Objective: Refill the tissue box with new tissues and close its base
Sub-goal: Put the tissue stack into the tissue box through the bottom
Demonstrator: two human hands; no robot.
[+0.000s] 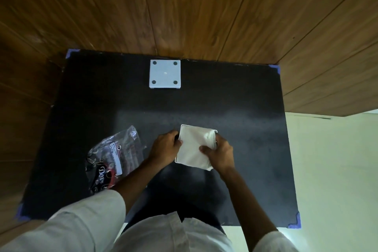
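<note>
The tissue box (196, 146) sits upside down on the near middle of the black table (245, 149), its open underside facing me, and a stack of new white tissues (194, 147) fills that opening almost to the white rim. The stack's near corner sticks out past the box edge, so I judge it is not yet fully seated. My left hand (166, 146) is closed around the box's left wall, thumb over the rim, bracing it so it will not slide while I push. My right hand (218, 152) is on the right side, fingers curled over the edge with the thumb pressed down on the tissues, pinching stack and wall together to work the paper in. Both grips are narrow and loaded, one on the box, one on box and tissues. The box is close to my body, I think, so I can press straight down with both arms. Just beside my left forearm lies the crumpled, emptied tissue wrapper (114, 157), pushed aside out of the way. Well apart, at the far edge of the table, the white square base (165, 74) lies flat with its four dark round feet showing. It is parked clear of the work until the tissues are tucked in, and closing the box remains to be done.
</note>
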